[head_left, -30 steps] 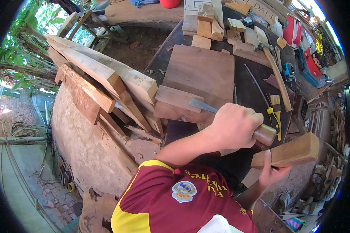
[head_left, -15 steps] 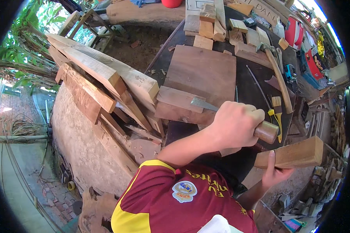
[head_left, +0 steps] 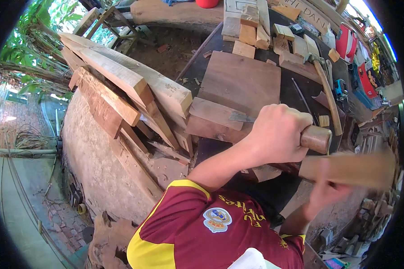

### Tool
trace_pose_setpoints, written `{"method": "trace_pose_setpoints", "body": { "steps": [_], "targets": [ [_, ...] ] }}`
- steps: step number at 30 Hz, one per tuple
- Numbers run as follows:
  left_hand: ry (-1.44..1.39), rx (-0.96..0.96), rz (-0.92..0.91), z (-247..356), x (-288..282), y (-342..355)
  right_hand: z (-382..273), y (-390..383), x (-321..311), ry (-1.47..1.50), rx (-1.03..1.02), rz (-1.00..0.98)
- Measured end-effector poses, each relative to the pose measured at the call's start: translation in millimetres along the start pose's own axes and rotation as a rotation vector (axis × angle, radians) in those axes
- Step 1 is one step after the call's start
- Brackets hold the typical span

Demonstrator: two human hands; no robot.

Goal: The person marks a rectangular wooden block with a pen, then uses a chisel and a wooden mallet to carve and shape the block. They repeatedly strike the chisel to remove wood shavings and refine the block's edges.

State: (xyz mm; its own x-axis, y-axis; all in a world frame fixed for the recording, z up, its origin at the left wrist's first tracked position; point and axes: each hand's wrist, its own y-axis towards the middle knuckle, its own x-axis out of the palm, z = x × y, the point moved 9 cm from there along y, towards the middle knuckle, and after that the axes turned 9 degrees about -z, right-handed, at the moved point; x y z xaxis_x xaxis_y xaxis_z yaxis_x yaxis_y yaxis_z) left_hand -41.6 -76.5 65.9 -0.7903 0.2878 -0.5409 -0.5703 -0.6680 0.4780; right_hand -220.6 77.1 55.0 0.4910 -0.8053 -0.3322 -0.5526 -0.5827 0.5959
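Observation:
My left hand (head_left: 278, 134) is closed around the wooden handle of a chisel (head_left: 316, 139). Its flat metal blade lies low over a piece of brown wood (head_left: 216, 127) at the near edge of a large square board (head_left: 240, 78); whether the tip touches cannot be made out. To the right and nearer to me, my right hand (head_left: 326, 195) grips a thick wooden block (head_left: 357, 171) from below. Both the hand and the block are smeared by motion. The block is just under the butt of the chisel handle.
Long planks (head_left: 143, 85) lean in a stack at the left. On the dark bench lie a hammer (head_left: 327, 96), a blue tape measure (head_left: 341, 89) and several wood offcuts (head_left: 249, 33). Red boxes (head_left: 345, 41) stand at the far right.
The wooden block has swung and turned, and now blurs with my right hand. My left hand keeps hold of the chisel, with the blade near the same wood. The whole view has shifted slightly.

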Motion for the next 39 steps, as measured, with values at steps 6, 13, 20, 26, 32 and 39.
{"method": "trace_pose_setpoints", "body": {
  "steps": [6, 13, 20, 26, 32, 39],
  "targets": [
    [-0.037, -0.014, -0.011, -1, -3, 3, 21, 18, -29, -0.210, 0.048, -0.038],
    [0.028, -0.033, -0.048, -4, 11, 2, 13, -8, 15, -0.316, -0.168, -0.308],
    [0.082, -0.027, -0.133, -2, 31, -2, 44, -14, -24, 0.154, 0.212, 0.213],
    [0.178, -0.048, -0.164, -12, 28, -9, 70, -35, -12, -0.212, 0.111, -0.263],
    [0.200, -0.021, -0.267, -14, 43, -11, 65, -37, -15, 0.179, 0.194, 0.044],
    [-0.134, 0.243, -0.299, 53, 38, -47, 72, -54, 42, -0.033, 0.150, -0.518]
  ]
}}
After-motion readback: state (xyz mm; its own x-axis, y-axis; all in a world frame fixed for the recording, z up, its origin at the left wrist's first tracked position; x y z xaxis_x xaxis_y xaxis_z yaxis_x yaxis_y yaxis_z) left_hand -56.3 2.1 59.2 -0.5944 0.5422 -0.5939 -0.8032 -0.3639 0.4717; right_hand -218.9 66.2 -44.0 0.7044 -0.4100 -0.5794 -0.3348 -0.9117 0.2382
